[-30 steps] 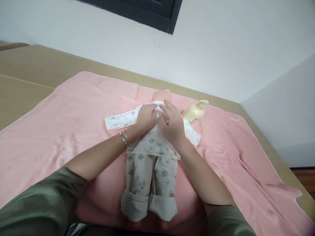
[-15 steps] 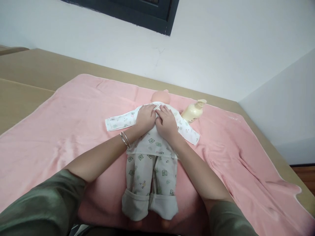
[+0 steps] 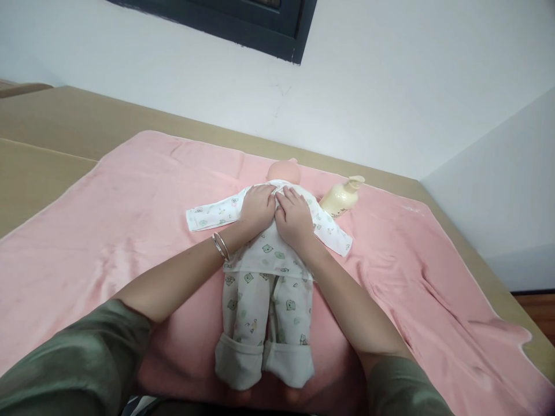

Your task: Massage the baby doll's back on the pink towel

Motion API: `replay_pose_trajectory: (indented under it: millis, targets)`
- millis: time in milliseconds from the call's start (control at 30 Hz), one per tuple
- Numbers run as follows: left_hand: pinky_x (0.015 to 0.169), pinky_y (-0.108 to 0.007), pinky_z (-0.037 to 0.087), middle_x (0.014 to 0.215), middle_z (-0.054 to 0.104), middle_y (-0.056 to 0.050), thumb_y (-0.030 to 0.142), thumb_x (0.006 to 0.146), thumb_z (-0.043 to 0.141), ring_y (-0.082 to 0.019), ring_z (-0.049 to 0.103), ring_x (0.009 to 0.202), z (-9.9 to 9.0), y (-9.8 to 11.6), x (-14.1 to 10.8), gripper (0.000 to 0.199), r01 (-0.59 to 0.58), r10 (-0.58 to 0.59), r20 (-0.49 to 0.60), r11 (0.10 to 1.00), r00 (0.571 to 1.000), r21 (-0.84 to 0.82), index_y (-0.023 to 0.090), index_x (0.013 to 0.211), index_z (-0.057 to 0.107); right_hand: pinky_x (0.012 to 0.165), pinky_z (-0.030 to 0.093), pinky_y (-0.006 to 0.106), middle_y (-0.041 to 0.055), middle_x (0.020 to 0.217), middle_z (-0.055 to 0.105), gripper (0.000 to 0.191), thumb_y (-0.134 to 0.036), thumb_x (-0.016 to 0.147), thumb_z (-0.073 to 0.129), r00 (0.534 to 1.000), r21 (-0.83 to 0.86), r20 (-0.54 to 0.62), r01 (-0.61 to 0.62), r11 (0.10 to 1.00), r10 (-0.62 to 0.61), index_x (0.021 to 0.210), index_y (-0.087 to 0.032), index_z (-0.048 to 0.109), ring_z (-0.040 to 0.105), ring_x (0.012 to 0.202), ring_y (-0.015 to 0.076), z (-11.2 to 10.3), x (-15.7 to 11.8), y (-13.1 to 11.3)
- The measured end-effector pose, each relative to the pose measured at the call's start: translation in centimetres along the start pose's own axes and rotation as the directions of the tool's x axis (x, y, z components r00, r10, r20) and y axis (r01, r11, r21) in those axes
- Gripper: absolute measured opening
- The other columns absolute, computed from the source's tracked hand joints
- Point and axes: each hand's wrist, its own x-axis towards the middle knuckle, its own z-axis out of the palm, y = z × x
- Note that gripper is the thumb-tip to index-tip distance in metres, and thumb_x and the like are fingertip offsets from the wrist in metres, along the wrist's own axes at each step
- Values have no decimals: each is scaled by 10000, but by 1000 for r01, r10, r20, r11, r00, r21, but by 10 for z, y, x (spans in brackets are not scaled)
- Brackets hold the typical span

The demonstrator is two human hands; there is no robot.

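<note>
A doll lies on a pink blanket, dressed in a white printed top [image 3: 271, 251] and matching trousers [image 3: 251, 306] with turned-up cuffs. Its round head [image 3: 284, 171] shows beyond my hands, and its sleeves spread to both sides. My left hand [image 3: 259, 208] rests flat on the upper chest of the top, fingers toward the neckline. Beside it my right hand [image 3: 293, 215] lies on the other side of the chest, its fingers slightly spread. The hands meet near the middle and hide part of the top. Neither holds anything.
The pink blanket [image 3: 143, 190] covers much of a wooden surface [image 3: 39, 118]. A cream pump bottle [image 3: 339, 199] lies tilted beside the doll's right-hand sleeve. Behind stands a white wall with a dark frame [image 3: 260, 26].
</note>
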Motion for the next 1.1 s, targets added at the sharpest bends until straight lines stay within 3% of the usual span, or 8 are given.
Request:
replay_pose_trajectory:
  millis: [200, 600, 900, 1033, 1100]
  targets:
    - [1119, -446, 481, 1229, 763, -109, 203, 965, 369, -278, 662, 1164, -2, 2, 0, 405, 22, -22, 10, 1000, 1000, -8, 178, 1152, 727, 1269, 309, 608, 148, 1624, 501, 534, -211, 1008, 357, 998, -57, 36, 48, 997, -46, 1473, -118, 603, 407, 1542, 386, -5, -2, -1]
    - [1128, -455, 477, 1256, 752, -122, 234, 1002, 332, -284, 663, 1190, -3, 2, -2, 430, -28, 28, 20, 999, 999, 44, 166, 1191, 712, 1284, 292, 608, 145, 1659, 447, 559, -197, 1012, 347, 993, -62, 120, 24, 998, -16, 1531, -92, 526, 375, 1561, 382, -18, -2, -8]
    - [1191, -464, 453, 1357, 723, -139, 224, 960, 351, -282, 637, 1285, -1, 0, -3, 487, 40, -40, -5, 999, 999, 8, 125, 1280, 705, 1227, 408, 584, 181, 1595, 524, 509, -233, 1033, 390, 988, -141, 141, 75, 987, -55, 1483, -100, 587, 461, 1504, 399, -28, -7, -13]
    - [1196, -486, 449, 1353, 722, -151, 255, 967, 364, -296, 634, 1287, -5, 2, 0, 484, 43, -43, 18, 999, 999, -8, 117, 1282, 705, 1198, 448, 528, 184, 1550, 577, 483, -232, 1039, 384, 978, -148, 189, 111, 983, -82, 1432, -100, 632, 539, 1437, 367, -45, -10, -17]
    - [1189, -497, 459, 1362, 718, -144, 292, 965, 406, -301, 634, 1287, -8, 4, 1, 461, 48, -47, 49, 999, 998, -21, 132, 1278, 705, 1101, 522, 500, 158, 1477, 647, 445, -242, 1034, 402, 975, -123, 207, 104, 987, -77, 1371, -153, 679, 625, 1334, 355, -58, -12, -17]
